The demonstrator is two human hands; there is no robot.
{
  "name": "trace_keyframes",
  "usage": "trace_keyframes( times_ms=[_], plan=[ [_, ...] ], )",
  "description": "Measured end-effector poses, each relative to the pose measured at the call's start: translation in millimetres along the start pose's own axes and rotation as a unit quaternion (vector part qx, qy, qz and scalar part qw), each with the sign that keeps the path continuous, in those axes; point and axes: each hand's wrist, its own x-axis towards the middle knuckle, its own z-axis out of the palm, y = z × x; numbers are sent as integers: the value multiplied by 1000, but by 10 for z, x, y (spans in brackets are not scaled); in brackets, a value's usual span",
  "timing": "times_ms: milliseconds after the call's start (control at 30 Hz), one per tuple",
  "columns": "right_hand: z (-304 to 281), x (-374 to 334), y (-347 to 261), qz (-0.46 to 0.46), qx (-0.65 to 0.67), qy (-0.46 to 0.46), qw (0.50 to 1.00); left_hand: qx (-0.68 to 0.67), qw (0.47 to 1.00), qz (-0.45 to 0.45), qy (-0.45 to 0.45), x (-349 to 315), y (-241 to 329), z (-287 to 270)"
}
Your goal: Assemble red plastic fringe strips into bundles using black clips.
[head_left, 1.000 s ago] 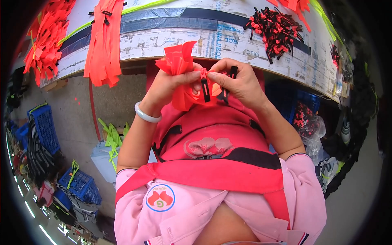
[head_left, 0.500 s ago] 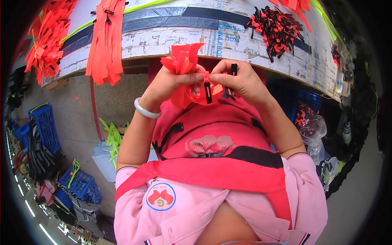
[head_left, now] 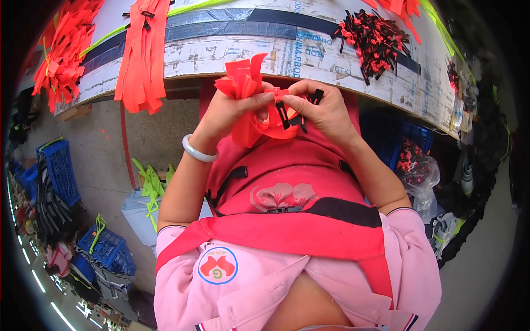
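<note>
In front of my red apron, my left hand (head_left: 243, 107) is closed round a bunch of orange-red fabric strips (head_left: 241, 77) whose ends stick up and loop down below. Beside it, my right hand (head_left: 323, 110) pinches a black plastic clip (head_left: 282, 115) where it meets a strip. More black pieces (head_left: 316, 97) show between the fingers of my right hand; their exact shape is partly hidden. Thumbs of both hands are close together at the clip.
A worktable (head_left: 221, 58) runs across the front, its edge just beyond my hands. On it lie hanging orange strips (head_left: 141, 66), a fringe-like orange pile (head_left: 65, 60) and a heap of black-and-red pieces (head_left: 372, 47). Blue crates (head_left: 107, 251) stand on the floor at left.
The black clip has tilted and shifted slightly between my hands. My right fingers have turned, and the strip bunch in my left hand has moved a little leftward.
</note>
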Motion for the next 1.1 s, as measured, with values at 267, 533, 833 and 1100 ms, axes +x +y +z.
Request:
trace_keyframes(
  times_ms=[267,533,833,1100],
  plan=[
    [50,-11,-50,-22,28,24,999,50,997,55,30,10,-228,73],
    [38,24,-66,-60,-36,-9,998,149,983,102,29,20,-258,94],
    [30,-7,-146,-27,6,-9,1000,97,985,133,48,-9,-231,167],
    [1,26,-127,-32,-31,-15,999,37,987,132,89,-27,-238,158]
  ],
)
